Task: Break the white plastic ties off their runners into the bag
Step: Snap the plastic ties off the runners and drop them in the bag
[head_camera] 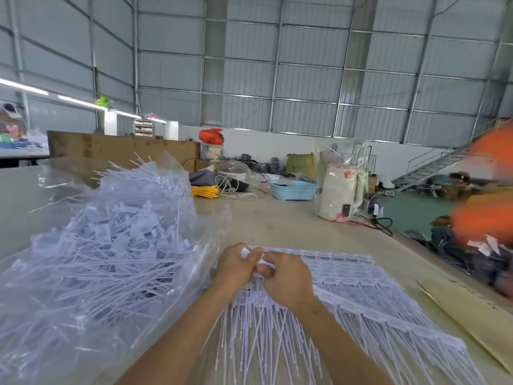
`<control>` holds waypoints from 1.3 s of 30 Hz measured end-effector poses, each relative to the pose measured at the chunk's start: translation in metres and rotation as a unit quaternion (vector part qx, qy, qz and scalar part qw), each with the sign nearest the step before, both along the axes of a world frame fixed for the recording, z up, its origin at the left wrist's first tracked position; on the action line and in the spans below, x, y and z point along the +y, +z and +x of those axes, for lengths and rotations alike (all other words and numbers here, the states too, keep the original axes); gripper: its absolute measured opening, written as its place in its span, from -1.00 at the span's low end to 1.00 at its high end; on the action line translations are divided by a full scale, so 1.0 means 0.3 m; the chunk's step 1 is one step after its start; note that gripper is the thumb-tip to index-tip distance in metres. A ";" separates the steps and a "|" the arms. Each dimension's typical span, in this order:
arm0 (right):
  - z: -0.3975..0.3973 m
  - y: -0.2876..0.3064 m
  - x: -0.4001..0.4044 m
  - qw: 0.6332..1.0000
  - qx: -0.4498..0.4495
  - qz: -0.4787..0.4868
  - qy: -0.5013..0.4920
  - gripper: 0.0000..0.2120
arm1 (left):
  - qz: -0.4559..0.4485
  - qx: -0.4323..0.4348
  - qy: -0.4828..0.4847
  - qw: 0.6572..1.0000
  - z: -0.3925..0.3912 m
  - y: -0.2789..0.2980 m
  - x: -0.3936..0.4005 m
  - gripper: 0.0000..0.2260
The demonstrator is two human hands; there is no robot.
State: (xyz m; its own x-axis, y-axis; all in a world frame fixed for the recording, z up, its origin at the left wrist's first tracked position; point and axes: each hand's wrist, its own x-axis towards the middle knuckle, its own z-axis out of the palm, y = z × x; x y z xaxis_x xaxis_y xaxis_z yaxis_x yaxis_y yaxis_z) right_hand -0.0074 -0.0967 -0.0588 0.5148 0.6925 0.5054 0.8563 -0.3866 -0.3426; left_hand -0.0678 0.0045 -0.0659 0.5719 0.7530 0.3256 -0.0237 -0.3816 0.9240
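Observation:
A stack of white plastic ties on their runners [361, 290] lies flat on the table in front of me, tails pointing toward me. My left hand [236, 266] and my right hand [286, 276] meet at the stack's far left corner. Both pinch the white heads of ties there, fingers curled. On the left a big clear plastic bag [91, 245] lies open, heaped with several loose white ties.
A brown cardboard sheet [472, 318] lies at the right table edge. Farther back stand a blue basket [294, 190], a white kettle-like appliance [340, 195] under clear wrap, yellow cord [205, 191] and clutter. A blurred orange shape [485, 195] is at the right.

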 end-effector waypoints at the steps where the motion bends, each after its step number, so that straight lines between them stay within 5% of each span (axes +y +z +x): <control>1: -0.016 -0.003 -0.003 0.998 -0.062 -0.019 -0.024 -0.82 | 0.011 0.013 0.008 1.000 -0.003 0.000 0.000 -0.61; 5: -0.085 0.053 -0.036 0.960 -0.256 0.099 0.056 -0.89 | 0.028 0.095 0.063 0.993 -0.027 -0.013 0.035 -0.70; 8: -0.122 0.095 -0.049 0.965 -0.099 0.187 0.157 -0.69 | -0.073 0.053 -0.028 0.995 -0.037 -0.003 0.068 -0.70; 11: -0.074 0.098 -0.068 0.961 0.092 0.190 0.178 -0.75 | -0.100 -0.037 -0.096 0.990 -0.024 0.008 0.002 -0.80; 15: -0.016 0.063 -0.082 0.954 0.163 0.217 0.129 -0.99 | -0.221 -0.069 -0.249 0.940 0.005 0.020 -0.073 -0.64; 17: -0.003 0.053 -0.077 0.952 0.175 0.234 0.094 -0.97 | -0.272 -0.061 -0.302 0.912 0.002 0.029 -0.065 -0.39; 20: 0.008 0.042 -0.077 0.956 0.176 0.217 0.092 -0.88 | -0.245 -0.026 -0.360 0.900 -0.016 0.025 -0.057 -0.40; 25: 0.030 0.038 -0.095 0.931 0.295 0.176 0.123 -0.69 | -0.220 -0.034 -0.274 0.935 -0.007 0.005 -0.049 -0.67; 29: 0.058 0.031 -0.110 0.936 0.327 0.076 0.102 -0.73 | -0.256 -0.072 -0.201 0.943 0.001 -0.003 -0.033 -0.76; 32: 0.059 0.015 -0.106 0.957 0.272 0.004 0.095 -0.70 | -0.216 -0.032 -0.201 0.955 0.003 -0.013 -0.025 -0.70; 39: 0.062 0.002 -0.103 0.970 0.222 0.030 0.097 -0.70 | -0.125 0.003 -0.168 0.978 0.003 -0.024 -0.045 -0.67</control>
